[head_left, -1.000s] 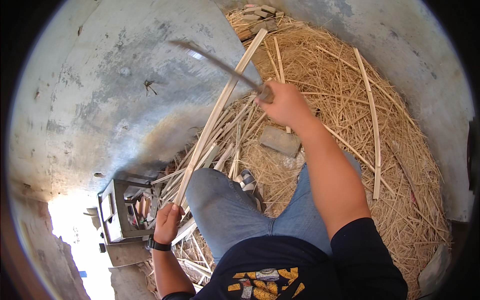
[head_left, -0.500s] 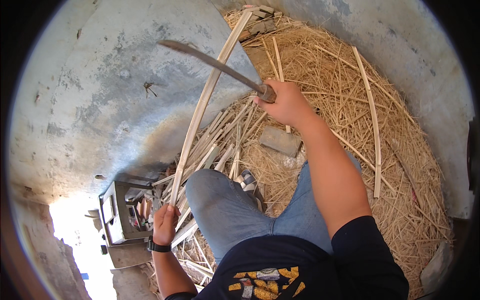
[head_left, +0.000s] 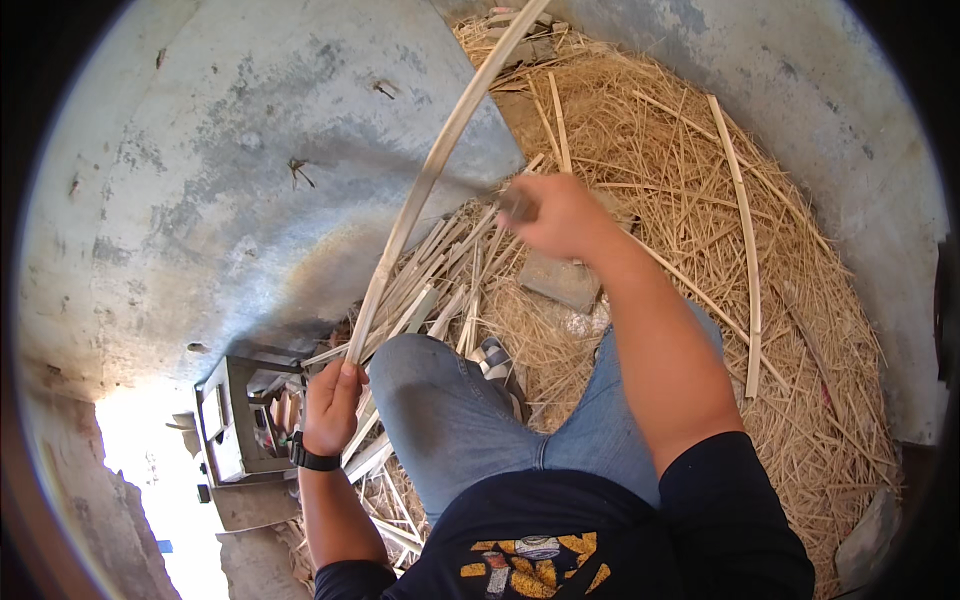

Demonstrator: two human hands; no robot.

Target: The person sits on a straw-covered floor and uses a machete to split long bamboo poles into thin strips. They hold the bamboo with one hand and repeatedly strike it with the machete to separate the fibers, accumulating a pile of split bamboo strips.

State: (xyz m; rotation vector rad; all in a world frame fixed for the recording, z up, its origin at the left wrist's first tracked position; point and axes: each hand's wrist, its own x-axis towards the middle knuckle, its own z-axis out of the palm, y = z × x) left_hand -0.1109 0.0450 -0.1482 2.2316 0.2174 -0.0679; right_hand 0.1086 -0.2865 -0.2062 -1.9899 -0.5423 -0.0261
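I see open grey concrete floor [head_left: 250, 190] across the far left, the widest free room in view. To the right a thick bed of straw shavings [head_left: 680, 200] runs up to the curved grey wall [head_left: 850, 130], which closes that side. Near left, a small metal box of tools [head_left: 235, 420] sits just beside my left wrist, and a heap of split bamboo slats [head_left: 440, 290] lies between the box and my knee [head_left: 440, 400].

My left hand [head_left: 330, 395] is closed around the near end of a long bamboo strip [head_left: 430, 180], thumb on top. The strip rises from that fist and bows away to the far right, leaving the picture at the top edge.

My right hand [head_left: 565, 215] is fisted around a handle; it is blurred. A dark blade [head_left: 470, 185] reaches left from it and meets the strip about midway along. A flat grey stone [head_left: 560, 280] lies on the straw just under that wrist.
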